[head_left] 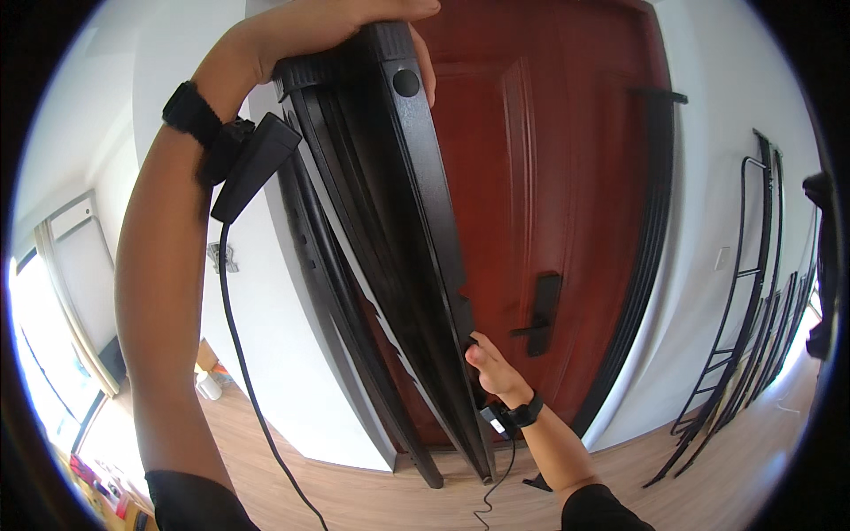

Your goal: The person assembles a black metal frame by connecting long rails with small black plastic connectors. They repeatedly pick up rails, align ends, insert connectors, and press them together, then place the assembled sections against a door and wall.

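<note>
A long black metal beam (416,203) stands tall in front of me, its lower end down by the wooden floor. Ribbed caps and a round black plug mark its top. Over that top end my left hand (323,25) is closed, with fingers reaching down the far right side. Lower down, my right hand (498,370) grips the beam's right edge; its thumb shows and the other fingers are mostly hidden. Just left of it, a second black beam (323,257) leans against the white wall corner.
Behind the beam is a dark red door (478,159) with a black handle (542,319). More black bars (651,221) lean by its right frame. Black ladder-like frames (748,257) rest against the right wall. Cables hang from wrist devices. A white container (208,387) sits on the floor at left.
</note>
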The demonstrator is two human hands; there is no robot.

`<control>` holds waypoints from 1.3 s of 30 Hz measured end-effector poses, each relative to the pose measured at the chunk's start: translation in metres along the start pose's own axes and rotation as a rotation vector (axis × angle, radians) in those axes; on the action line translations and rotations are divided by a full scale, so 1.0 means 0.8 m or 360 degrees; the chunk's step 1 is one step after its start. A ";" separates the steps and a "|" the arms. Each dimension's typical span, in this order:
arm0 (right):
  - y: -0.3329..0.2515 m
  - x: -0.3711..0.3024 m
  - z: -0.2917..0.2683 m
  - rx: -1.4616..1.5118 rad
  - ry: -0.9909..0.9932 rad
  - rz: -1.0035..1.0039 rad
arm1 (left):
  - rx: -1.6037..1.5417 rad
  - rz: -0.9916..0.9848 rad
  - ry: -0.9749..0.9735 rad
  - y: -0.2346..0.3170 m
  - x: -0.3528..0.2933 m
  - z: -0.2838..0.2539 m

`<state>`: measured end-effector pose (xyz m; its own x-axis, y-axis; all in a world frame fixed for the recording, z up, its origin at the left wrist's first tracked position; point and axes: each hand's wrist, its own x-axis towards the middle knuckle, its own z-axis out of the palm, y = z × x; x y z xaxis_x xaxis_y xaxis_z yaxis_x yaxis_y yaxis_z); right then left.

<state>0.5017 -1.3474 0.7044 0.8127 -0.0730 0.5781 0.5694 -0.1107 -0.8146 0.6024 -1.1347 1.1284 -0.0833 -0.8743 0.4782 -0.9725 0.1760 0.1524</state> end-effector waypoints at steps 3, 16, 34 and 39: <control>-0.014 0.016 -0.005 0.0208 -0.0072 -0.0014 | 0.0047 -0.0066 0.0056 -0.008 0.014 -0.007; -0.005 0.057 -0.004 0.0042 0.0046 -0.0113 | 0.0030 -0.0040 0.0205 -0.055 0.027 -0.013; 0.068 0.020 -0.032 0.0136 0.0106 0.0045 | -0.0658 0.0269 0.0090 -0.075 -0.004 -0.018; 0.066 0.005 -0.030 -0.0200 0.0359 0.0364 | -0.0670 0.0730 0.0489 -0.092 -0.041 -0.001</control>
<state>0.5323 -1.3770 0.6651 0.8617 -0.3261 0.3888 0.3445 -0.1866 -0.9200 0.6767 -1.1184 1.1019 -0.3403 -0.5129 0.7881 -0.6816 0.7119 0.1690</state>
